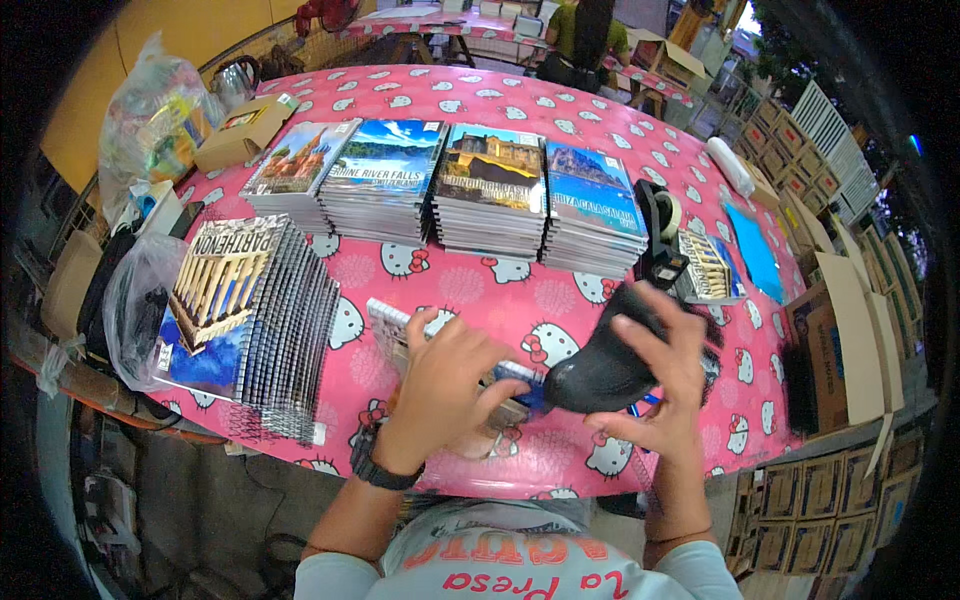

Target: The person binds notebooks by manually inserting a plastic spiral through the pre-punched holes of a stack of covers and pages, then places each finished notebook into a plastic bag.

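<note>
My left hand [450,375], with a black watch on its wrist, grips a spiral notebook [390,318] near the table's front edge. The hand covers most of the notebook; a pale edge and a blue part of its cover show. To the right, the fingers of my right hand [665,375] curve round a black rounded object [610,360]. Its kind is unclear, and its rounded end comes up against the notebook's blue part. On the left stands a tall fanned stack of spiral notebooks [225,300] with a temple on the cover.
Several notebook stacks [490,190] with landscape covers line the table's middle. Right of them stand a black tape dispenser [662,235], a small notebook pile [708,268] and a blue sheet [755,250]. Plastic bags [150,130] hang at the left; cardboard boxes [835,340] border the right.
</note>
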`<state>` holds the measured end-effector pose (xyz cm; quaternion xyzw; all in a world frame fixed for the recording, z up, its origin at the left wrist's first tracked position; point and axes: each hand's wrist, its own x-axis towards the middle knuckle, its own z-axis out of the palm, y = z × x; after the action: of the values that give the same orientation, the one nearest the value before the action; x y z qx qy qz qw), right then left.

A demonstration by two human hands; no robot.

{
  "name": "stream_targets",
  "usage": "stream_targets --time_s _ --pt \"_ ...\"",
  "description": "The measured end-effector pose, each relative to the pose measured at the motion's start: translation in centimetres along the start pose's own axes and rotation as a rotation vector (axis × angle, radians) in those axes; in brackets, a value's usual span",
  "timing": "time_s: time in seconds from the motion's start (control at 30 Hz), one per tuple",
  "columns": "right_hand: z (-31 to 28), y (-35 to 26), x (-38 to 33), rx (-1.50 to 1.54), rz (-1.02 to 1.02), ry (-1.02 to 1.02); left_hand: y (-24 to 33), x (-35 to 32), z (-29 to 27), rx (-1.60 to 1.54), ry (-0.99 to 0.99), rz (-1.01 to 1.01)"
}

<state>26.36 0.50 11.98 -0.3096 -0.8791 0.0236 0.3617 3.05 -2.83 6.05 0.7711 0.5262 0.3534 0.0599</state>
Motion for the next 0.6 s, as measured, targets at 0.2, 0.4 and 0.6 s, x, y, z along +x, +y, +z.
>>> stream_targets --time_s 0.2,0.4,0.6 --pt "0.6 -2.6 -1.2 -0.084 -0.171 -0.395 0.0 0.7 0.1 -0.047 -0.008 0.027" --pt "0.5 -2.0 -0.2 -0.039 -0.134 -0.398 0.3 0.3 -0.2 -0.037 -0.035 0.002" --pt "-2.1 -0.3 -0.9 0.067 -0.042 -0.145 1.4 0.4 0.1 -0.140 -0.056 0.081"
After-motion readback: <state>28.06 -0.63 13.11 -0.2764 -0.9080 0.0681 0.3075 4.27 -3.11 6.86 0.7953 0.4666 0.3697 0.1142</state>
